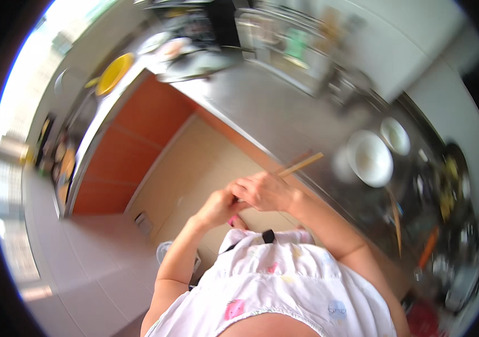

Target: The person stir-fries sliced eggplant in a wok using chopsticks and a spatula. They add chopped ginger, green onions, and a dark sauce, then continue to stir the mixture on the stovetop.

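Note:
My two hands meet in front of my body, above the tiled floor. My right hand (264,191) is closed around a pair of wooden chopsticks (302,164), whose ends stick out up and to the right, over the counter's edge. My left hand (220,206) touches the right one at the fingers; whether it also grips the chopsticks is hidden. On the steel counter to the right are a large white bowl (370,159) and a smaller white bowl (395,136).
The steel counter (260,101) runs diagonally past my right side. A glass-fronted rack (281,46) and blurred dishes (197,65) stand at its far end. A yellow basin (114,74) sits above orange cabinets (138,139). An orange-handled utensil (428,246) lies at the right.

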{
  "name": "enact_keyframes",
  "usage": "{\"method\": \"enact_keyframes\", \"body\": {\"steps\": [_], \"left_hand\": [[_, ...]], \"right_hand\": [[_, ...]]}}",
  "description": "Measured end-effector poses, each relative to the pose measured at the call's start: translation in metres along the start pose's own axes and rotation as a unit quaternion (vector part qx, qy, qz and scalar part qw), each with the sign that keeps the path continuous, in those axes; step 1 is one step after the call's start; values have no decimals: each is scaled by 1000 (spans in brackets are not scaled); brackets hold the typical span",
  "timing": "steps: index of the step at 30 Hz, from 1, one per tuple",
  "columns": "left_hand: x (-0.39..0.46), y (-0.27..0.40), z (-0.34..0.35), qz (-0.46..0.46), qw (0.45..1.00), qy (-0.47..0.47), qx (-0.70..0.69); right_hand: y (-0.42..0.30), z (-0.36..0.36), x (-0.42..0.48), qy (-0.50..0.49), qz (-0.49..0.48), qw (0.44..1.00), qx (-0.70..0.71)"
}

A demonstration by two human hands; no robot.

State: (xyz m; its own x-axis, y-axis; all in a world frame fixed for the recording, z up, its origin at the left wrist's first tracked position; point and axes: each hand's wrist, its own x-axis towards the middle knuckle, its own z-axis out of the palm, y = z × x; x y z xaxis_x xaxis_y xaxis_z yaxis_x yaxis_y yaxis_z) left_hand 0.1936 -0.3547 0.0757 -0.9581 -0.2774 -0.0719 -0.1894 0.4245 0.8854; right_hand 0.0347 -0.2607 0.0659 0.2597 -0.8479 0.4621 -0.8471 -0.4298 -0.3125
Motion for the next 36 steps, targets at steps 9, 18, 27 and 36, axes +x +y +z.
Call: {"method": "enact_keyframes", "body": {"steps": [9,18,27,36], "left_hand": [[-114,-68,-235,-148,979,113,-88],[-174,-189,-404,-119,915,380,59],[-310,-299,-679,-303,764,501,272],[-332,-443,-917,-280,704,477,445]], "right_hand": [[-17,110,300,81,-96,991,-42],[-26,251,534,165,-227,958,63],[16,344,675,143,-201,962,118],[56,414,752,34,-130,990,46]]}}
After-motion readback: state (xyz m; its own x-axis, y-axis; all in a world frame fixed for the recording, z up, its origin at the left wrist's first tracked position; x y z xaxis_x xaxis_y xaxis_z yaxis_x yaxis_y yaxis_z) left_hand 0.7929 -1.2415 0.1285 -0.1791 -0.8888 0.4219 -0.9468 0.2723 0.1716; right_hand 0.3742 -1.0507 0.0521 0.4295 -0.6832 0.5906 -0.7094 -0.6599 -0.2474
